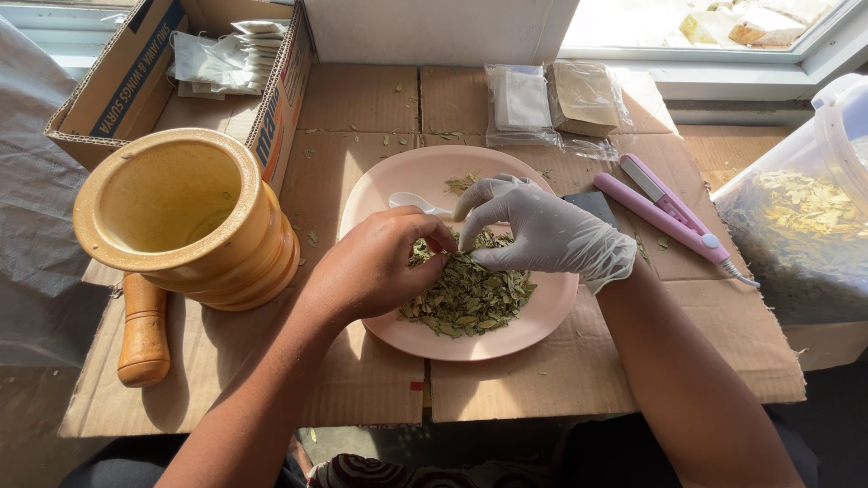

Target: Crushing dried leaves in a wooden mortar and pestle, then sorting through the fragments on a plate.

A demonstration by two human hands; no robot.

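My bare left hand [375, 267] and white-gloved right hand [542, 230] both pinch dried green leaves [470, 298] over the heap on the round pink plastic plate [542, 316] — I judge crumbs could scatter onto the cardboard-covered desk [579, 370] if the pinch crushes them.

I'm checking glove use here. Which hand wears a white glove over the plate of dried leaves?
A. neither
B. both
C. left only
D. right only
D: the right hand is in a white glove, while the left hand is bare, both picking at the dried leaves on the pink plate.
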